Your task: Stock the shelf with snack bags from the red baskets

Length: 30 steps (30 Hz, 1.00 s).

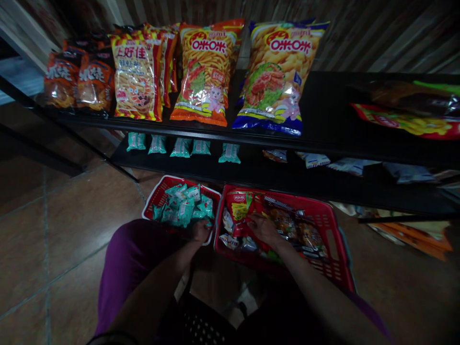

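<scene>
My left hand (201,231) is at the near right corner of a small red basket with a white rim (153,195). Its fingers curl over the near rim, close to the teal snack packets (186,211) piled inside. My right hand (265,229) reaches into a larger red basket (332,227). There its fingers close on the right edge of a red snack bag (240,211) with a yellow food picture. Dark brown snack bags (283,221) lie to the right of this hand, and small white packets (229,241) are to its left.
A black shelf (330,110) holds large chip bags (276,76), shrimp snack bags (138,79) and dark orange bags (95,84). Teal packets (230,152) line the lower shelf (194,171), with white-blue packets (314,159) farther right. Orange packaging (413,237) lies beneath.
</scene>
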Tool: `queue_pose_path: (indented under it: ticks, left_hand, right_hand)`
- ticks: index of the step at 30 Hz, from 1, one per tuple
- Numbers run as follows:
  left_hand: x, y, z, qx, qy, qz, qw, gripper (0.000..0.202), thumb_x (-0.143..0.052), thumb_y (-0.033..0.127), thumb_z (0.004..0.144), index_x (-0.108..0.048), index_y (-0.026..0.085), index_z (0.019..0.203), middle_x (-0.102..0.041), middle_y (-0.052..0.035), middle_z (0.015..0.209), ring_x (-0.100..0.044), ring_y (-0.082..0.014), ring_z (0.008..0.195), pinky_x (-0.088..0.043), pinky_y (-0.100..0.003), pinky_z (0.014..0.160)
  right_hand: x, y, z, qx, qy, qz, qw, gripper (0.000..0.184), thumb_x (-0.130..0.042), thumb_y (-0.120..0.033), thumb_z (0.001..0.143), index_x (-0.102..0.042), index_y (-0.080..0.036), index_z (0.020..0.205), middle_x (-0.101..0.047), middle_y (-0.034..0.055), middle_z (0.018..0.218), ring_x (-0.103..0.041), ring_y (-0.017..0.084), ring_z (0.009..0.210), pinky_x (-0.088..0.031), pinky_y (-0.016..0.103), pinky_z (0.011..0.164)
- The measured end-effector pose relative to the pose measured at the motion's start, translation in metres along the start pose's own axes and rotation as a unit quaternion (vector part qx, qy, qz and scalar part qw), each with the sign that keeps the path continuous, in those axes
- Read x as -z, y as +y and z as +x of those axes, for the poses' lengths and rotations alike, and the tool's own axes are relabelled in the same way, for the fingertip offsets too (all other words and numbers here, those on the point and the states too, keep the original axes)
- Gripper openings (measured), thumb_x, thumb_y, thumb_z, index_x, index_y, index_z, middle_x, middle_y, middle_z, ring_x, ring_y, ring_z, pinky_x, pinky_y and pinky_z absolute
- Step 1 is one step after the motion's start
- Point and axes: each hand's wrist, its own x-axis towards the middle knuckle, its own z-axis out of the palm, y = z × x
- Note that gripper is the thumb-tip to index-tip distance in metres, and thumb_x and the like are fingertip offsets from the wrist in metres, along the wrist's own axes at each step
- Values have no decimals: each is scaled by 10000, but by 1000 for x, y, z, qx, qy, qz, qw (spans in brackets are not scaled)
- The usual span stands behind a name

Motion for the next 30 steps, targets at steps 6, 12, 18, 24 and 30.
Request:
queue_pose_path:
  ticks: [6, 12, 18, 24, 30]
  left_hand:
    - [-2, -6, -7, -65, 9, 40, 997, 466, -544, 157, 813, -487, 88, 1270, -601, -142, 1199, -534, -244, 1146, -427, -329, 972]
    - [43, -9, 15, -82, 85, 76, 990, 728, -494, 42, 751, -246, 128, 1430, -359, -107, 1460, -369, -196, 1315, -311, -275, 1075]
    - [94, -10, 47, -26, 99, 109, 989, 556, -462, 114, 831, -359, 141, 1377, -490, -138, 1352, -525, -229, 1175, -399, -334, 1003]
    - [109, -4, 51, 15, 101, 134, 986, 384, -533, 339, 867, -504, 165, 1208, -554, -97, 1196, -569, -215, 1031, -488, -441, 867]
    - [63, 16, 19, -29, 45, 147, 988, 346, -528, 327, 873, -531, 135, 1161, -556, -85, 1170, -570, -215, 1000, -493, -416, 837]
  right_hand:
    - [-7, 3, 0, 9, 15, 21, 1000, 346, -440, -273, 846, -643, -167, 1105, -658, 101, 1149, -549, 223, 1155, -422, 348, 982]
    - [-11, 13, -1, 6, 24, 36, 999, 310, -465, -268, 831, -657, -205, 1066, -679, 80, 1096, -595, 219, 1086, -435, 366, 971]
    - [-5, 14, -2, -6, 28, 44, 999, 338, -454, -299, 843, -635, -175, 1101, -635, 112, 1184, -549, 225, 1158, -417, 356, 995]
    - [-1, 7, -3, -6, 21, 54, 998, 348, -452, -309, 844, -633, -184, 1114, -634, 98, 1191, -551, 217, 1157, -412, 350, 1004]
    - [6, 13, -18, -21, 17, 62, 998, 363, -438, -299, 849, -626, -183, 1137, -630, 105, 1202, -579, 242, 1116, -423, 393, 986]
